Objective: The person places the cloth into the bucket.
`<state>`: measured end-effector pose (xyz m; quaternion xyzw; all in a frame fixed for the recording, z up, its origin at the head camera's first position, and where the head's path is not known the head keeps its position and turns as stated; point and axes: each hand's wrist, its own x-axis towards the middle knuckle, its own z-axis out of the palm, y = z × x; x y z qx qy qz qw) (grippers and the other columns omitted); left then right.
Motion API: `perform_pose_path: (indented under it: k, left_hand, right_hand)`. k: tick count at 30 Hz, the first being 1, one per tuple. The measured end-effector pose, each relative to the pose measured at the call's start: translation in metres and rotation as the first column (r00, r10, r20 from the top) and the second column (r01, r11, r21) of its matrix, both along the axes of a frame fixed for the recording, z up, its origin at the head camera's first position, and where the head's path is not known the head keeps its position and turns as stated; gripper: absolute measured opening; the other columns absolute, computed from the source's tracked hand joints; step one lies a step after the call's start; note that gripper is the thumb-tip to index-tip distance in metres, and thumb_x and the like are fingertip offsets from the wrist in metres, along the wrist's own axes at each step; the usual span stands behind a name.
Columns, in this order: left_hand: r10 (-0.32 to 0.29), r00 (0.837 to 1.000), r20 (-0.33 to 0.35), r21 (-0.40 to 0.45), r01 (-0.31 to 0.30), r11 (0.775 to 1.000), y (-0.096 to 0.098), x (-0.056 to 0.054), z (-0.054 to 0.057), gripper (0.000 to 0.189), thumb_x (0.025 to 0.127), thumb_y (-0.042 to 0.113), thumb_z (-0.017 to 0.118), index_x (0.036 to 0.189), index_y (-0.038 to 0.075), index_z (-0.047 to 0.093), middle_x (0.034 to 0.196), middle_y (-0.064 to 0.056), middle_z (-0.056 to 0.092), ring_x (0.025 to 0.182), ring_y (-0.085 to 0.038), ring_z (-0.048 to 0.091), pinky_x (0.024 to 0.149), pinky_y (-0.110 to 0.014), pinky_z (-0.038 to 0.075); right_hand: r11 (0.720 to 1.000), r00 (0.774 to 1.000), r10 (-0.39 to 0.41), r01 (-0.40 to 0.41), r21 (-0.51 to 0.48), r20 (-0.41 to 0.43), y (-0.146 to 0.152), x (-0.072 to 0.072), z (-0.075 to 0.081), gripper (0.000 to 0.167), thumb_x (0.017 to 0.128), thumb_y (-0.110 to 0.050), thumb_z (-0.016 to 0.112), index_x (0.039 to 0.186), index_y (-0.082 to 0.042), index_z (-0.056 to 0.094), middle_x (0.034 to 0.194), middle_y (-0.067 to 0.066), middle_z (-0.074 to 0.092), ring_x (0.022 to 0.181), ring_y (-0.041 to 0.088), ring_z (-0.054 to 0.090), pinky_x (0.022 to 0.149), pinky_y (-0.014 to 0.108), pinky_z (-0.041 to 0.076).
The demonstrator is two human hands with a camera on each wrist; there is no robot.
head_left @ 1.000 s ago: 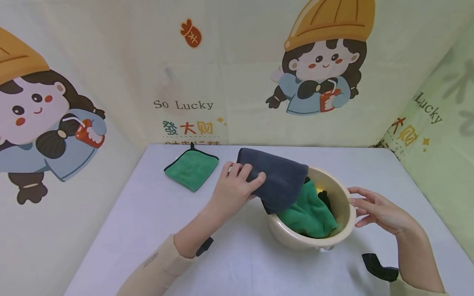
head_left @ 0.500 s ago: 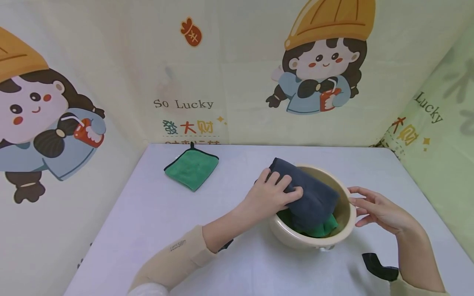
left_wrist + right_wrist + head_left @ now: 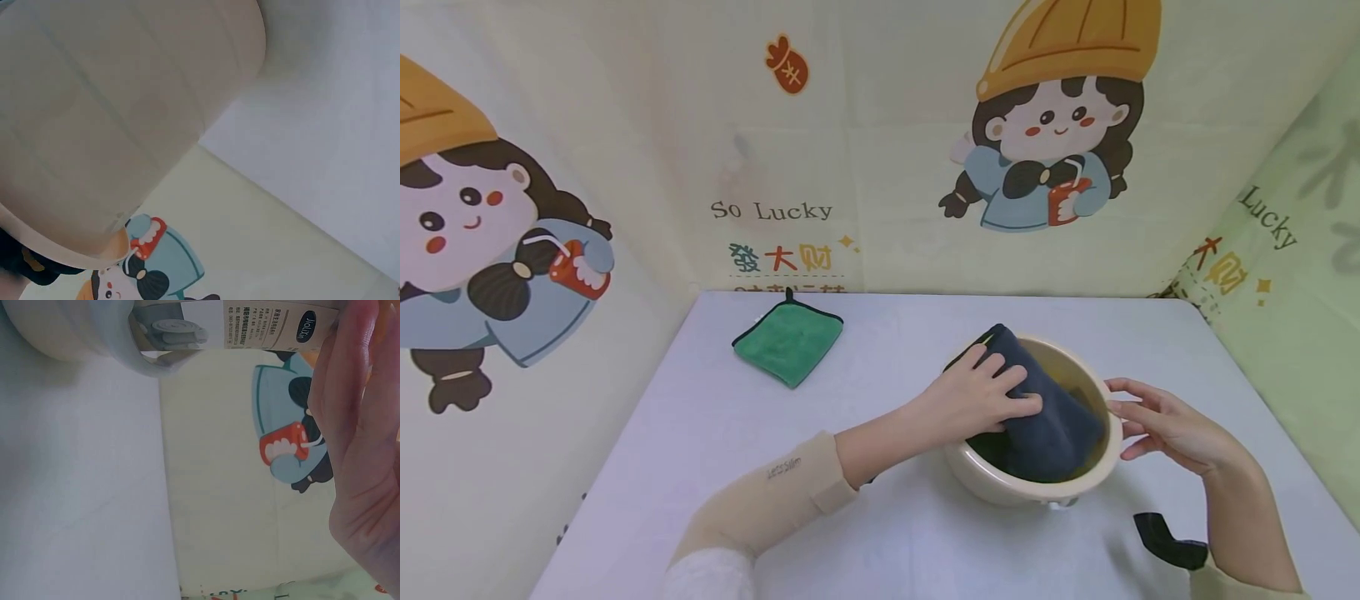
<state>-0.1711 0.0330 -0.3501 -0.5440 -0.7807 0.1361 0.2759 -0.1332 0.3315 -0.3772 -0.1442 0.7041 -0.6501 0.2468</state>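
One navy cloth (image 3: 1056, 433) shifted deeper into one bucket (image 3: 1000, 490) | left grip (image 3: 973, 398) holds it | right grip (image 3: 1172, 423) relaxed

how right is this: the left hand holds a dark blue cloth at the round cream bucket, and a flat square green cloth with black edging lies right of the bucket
One thing is wrong: the flat square green cloth with black edging lies left of the round cream bucket, as the head view shows. The left hand does hold the dark blue cloth at the bucket.
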Motion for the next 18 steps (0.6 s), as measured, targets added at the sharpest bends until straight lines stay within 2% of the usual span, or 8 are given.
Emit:
perform_pose_path:
  k: [6, 10, 18]
  left_hand:
    - [-0.022, 0.998, 0.067, -0.112, 0.030, 0.993, 0.010, -0.005, -0.002, 0.038, 0.087, 0.051, 0.051, 0.121, 0.035, 0.043, 0.115, 0.004, 0.048, 0.095, -0.016, 0.049, 0.087, -0.032, 0.039]
    - [-0.020, 0.996, 0.087, -0.166, 0.035, 0.985, 0.016, -0.008, -0.004, 0.041, 0.088, 0.052, 0.050, 0.125, 0.037, 0.041, 0.119, 0.005, 0.047, 0.099, -0.016, 0.049, 0.090, -0.034, 0.039]
    - [0.039, 0.994, 0.098, -0.307, -0.007, 0.952, 0.026, -0.011, -0.012, 0.050, 0.086, 0.059, 0.044, 0.133, 0.043, 0.035, 0.129, 0.008, 0.043, 0.106, -0.015, 0.048, 0.090, -0.031, 0.037]
  right_hand:
    - [1.000, 1.000, 0.007, -0.007, -0.009, -0.002, 0.001, 0.000, 0.000, 0.032, 0.097, -0.005, 0.036, 0.116, -0.028, 0.049, 0.088, 0.001, 0.068, 0.076, 0.017, 0.067, 0.060, 0.036, 0.055]
    - [1.000, 1.000, 0.011, -0.011, -0.008, -0.002, 0.001, 0.000, 0.001, 0.032, 0.098, -0.006, 0.036, 0.116, -0.029, 0.048, 0.089, 0.000, 0.068, 0.076, 0.017, 0.067, 0.060, 0.036, 0.054]
    - [1.000, 1.000, 0.022, -0.022, -0.020, 0.004, 0.001, -0.001, 0.001, 0.032, 0.098, -0.005, 0.035, 0.117, -0.028, 0.048, 0.090, 0.001, 0.068, 0.077, 0.018, 0.067, 0.061, 0.038, 0.054]
